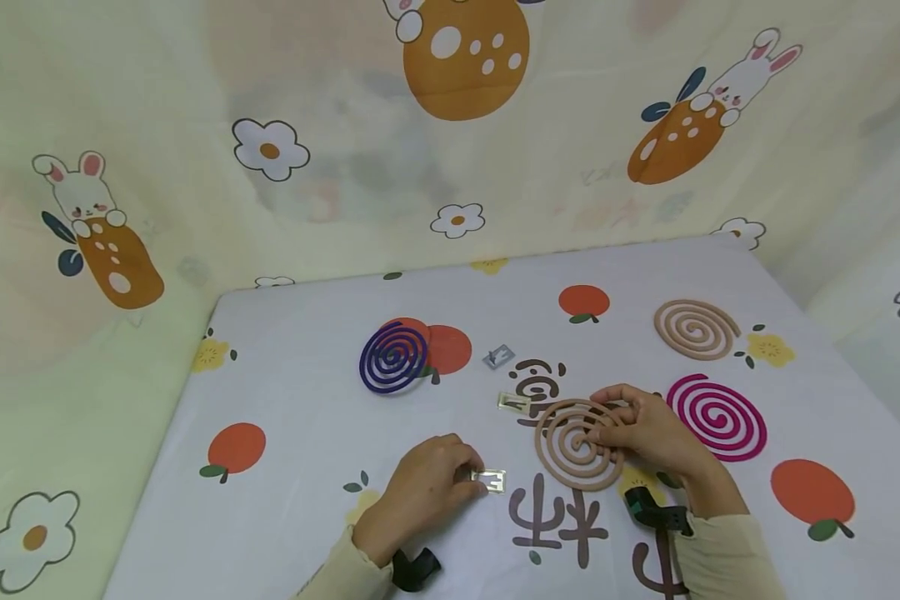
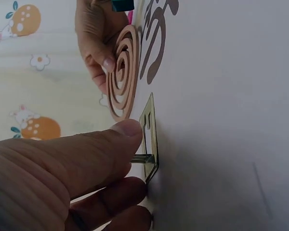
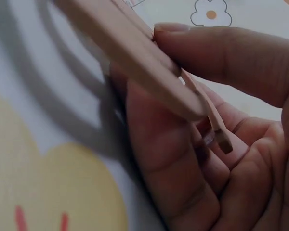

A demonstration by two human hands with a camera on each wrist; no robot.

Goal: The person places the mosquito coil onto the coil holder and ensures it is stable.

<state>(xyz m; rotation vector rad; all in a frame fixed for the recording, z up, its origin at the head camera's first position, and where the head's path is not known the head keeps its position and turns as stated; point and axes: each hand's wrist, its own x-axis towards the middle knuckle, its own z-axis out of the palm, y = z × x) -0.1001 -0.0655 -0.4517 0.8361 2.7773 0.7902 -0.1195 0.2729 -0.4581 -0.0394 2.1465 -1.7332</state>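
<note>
My left hand [image 1: 429, 485] pinches a small stamped metal mosquito coil stand [image 1: 497, 481] near the front of the table. In the left wrist view the stand [image 2: 154, 137] is upright on edge in that camera's tilt, its bent prong between thumb and fingers. To the right, a tan mosquito coil [image 1: 582, 442] is held by my right hand [image 1: 648, 433], thumb on one face and fingers behind. The right wrist view shows the coil's [image 3: 149, 79] edge gripped above the cloth, its shadow falling below. Part of the coil is hidden by the fingers.
Two more metal stands lie behind the held coil, one gold-toned [image 1: 513, 403] and one silvery [image 1: 499, 357]. A dark blue coil [image 1: 392, 357] lies at left. At right are a magenta coil [image 1: 717, 418] and another tan coil [image 1: 694, 330]. A printed cloth [image 1: 307, 358] covers the table.
</note>
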